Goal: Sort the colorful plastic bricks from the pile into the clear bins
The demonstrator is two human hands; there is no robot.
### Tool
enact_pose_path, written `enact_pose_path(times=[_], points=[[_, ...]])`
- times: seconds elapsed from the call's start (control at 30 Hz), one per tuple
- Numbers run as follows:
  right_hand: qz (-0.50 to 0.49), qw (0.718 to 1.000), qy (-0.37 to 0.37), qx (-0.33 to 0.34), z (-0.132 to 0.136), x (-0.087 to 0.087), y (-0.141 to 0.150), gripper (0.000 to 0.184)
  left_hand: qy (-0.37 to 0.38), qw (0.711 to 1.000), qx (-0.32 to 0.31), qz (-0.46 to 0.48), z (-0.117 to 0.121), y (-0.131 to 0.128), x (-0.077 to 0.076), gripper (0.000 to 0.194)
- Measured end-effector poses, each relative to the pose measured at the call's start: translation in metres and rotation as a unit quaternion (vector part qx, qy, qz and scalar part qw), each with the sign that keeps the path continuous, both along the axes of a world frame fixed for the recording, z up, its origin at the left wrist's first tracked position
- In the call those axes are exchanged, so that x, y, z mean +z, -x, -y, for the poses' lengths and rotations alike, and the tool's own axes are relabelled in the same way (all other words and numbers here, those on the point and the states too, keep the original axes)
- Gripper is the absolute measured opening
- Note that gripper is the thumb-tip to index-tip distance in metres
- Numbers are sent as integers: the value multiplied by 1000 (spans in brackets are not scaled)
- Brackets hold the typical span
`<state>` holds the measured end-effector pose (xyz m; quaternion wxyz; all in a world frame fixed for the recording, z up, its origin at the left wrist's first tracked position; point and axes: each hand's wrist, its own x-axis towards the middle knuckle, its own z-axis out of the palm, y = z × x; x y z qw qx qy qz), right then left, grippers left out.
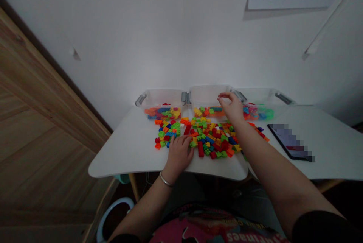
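A spread of loose toy building bricks (217,136) in red, green, yellow, orange and blue covers the middle of the white table. At the near left of the pile, my left hand (179,153) rests palm down with its fingers apart, touching bricks; a green brick (193,144) lies by its index finger. My right hand (233,107) is raised at the right end of the middle clear plastic box (210,93). Its thumb and fingertips come together in a pinch, and whatever may be between them cannot be made out.
A left clear box (163,97) and a right clear box (258,95), both with bricks inside, flank the middle one against the wall. A dark phone or tablet (290,142) lies on the table at the right. Wood panelling (42,122) rises at the left.
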<state>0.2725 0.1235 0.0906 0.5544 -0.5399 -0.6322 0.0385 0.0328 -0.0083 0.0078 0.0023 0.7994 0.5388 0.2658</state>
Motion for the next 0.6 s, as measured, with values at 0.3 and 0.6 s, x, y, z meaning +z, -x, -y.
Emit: enact_pose_path(times=[0.3,0.6], points=[[-16,999,-39,-29,39,-16,-22,27,-2,1000,3,-1,0,0,2,33],[155,986,47,-35,84,-57,-36,25,-6,1000,6,-9,-1,0,-1,36]])
